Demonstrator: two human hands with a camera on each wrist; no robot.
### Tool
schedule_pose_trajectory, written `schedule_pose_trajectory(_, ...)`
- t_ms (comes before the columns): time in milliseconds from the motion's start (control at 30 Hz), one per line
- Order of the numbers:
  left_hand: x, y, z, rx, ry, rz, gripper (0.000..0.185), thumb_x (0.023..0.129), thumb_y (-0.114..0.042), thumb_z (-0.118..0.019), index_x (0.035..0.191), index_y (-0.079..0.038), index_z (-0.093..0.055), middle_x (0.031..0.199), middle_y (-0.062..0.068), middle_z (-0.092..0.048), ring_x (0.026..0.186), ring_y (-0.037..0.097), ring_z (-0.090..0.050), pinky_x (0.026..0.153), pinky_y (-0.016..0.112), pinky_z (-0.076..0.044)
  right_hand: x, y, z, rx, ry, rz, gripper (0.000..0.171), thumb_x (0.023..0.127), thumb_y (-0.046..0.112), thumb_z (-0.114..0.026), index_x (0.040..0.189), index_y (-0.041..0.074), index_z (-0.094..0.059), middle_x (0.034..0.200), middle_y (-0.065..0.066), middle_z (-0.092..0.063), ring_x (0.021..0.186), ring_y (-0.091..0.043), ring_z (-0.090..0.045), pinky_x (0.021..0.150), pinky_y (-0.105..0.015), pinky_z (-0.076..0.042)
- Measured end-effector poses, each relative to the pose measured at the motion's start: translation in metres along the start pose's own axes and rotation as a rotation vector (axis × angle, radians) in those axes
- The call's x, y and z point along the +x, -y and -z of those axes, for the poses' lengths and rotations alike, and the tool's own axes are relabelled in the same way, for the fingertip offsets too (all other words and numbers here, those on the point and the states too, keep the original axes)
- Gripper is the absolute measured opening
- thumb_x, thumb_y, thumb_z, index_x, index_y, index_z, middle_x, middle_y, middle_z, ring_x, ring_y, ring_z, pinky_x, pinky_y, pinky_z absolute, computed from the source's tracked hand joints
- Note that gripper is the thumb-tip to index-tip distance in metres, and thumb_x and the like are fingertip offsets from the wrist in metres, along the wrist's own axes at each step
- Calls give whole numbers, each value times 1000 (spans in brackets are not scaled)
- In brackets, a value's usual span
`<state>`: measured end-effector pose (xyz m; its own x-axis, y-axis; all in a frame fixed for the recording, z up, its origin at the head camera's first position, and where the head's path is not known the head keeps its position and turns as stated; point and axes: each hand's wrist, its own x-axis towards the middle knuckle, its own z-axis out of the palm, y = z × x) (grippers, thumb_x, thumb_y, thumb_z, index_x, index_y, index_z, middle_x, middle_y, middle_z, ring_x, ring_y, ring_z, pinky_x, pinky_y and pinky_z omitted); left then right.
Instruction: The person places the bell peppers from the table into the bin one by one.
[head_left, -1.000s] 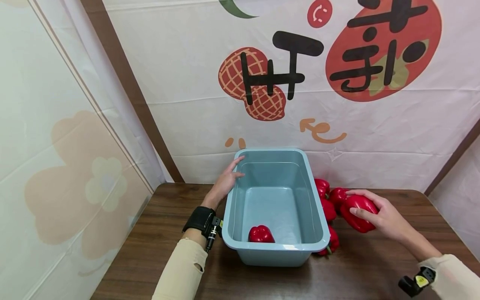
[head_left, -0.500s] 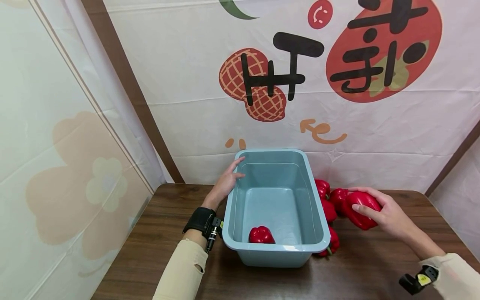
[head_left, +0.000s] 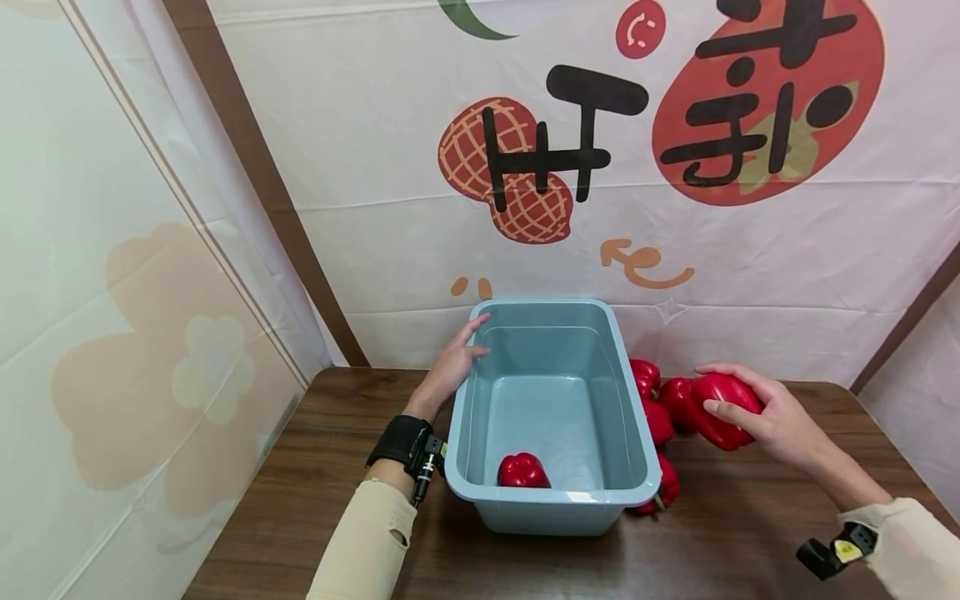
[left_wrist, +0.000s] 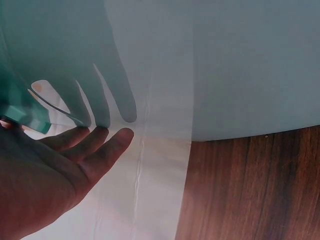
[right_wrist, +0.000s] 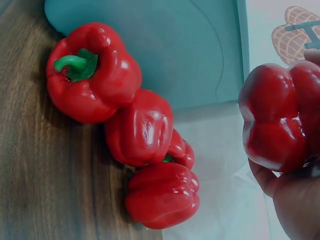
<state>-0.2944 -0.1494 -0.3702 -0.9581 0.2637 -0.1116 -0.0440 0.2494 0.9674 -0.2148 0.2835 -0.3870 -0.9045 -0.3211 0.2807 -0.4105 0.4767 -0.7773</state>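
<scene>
A light blue plastic tub (head_left: 633, 454) stands on the wooden table, with one red bell pepper (head_left: 522, 470) inside near its front wall. My left hand (head_left: 454, 361) rests with straight fingers on the tub's left rim; in the left wrist view the fingers (left_wrist: 107, 147) lie against the tub's outer wall (left_wrist: 240, 65). My right hand (head_left: 772, 417) grips a red bell pepper (head_left: 723, 407) lifted above the table, right of the tub; the held pepper (right_wrist: 277, 117) fills the right wrist view's right side.
Several more red bell peppers (right_wrist: 142, 125) lie in a row on the table against the tub's right side (head_left: 660, 417). A printed cloth backdrop (head_left: 585, 167) hangs close behind the table, and a panel wall (head_left: 112, 292) closes the left.
My right hand has lifted the held pepper slightly up and back. The left hand and the tub have stayed still.
</scene>
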Motion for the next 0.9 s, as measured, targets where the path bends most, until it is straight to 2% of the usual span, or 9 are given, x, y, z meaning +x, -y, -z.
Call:
schedule_pose_trajectory(167, -6, -6, -3, -9, -2, 2, 62, 100, -10, -40, 158, -20, -23, 166, 8, -8, 138, 41, -32, 106, 61, -37, 1, 1, 1, -16, -6, 4, 47, 92, 10, -64, 137, 11, -51, 120, 15, -54, 101, -7, -55, 64, -33, -58)
schedule_pose_trajectory(400, -4, -4, -3, 4, -1, -3, 61, 101, -11, -39, 158, -22, -23, 166, 10, -9, 135, 42, -37, 98, 53, -47, 3, 4, 2, -11, -13, -3, 49, 91, 9, -65, 138, 12, -51, 121, 14, -52, 103, -8, -53, 65, -32, -58)
schedule_pose_trajectory(633, 15, 20, 1, -2, -9, -14, 61, 102, -13, -37, 159, -26, -21, 166, 6, -6, 138, 42, -33, 102, 58, -42, 5, 11, 6, -33, -33, 1, 50, 91, 10, -66, 138, 12, -50, 121, 15, -52, 103, -7, -52, 65, -31, -58)
schedule_pose_trajectory(900, 17, 25, -1, -2, -41, -42, 59, 101, -16, -40, 156, -31, -27, 165, 4, -12, 136, 44, -36, 101, 61, -42, 8, 13, 5, -26, -38, 22, 52, 90, 8, -66, 139, 11, -50, 121, 16, -52, 103, -7, -52, 65, -31, -58)
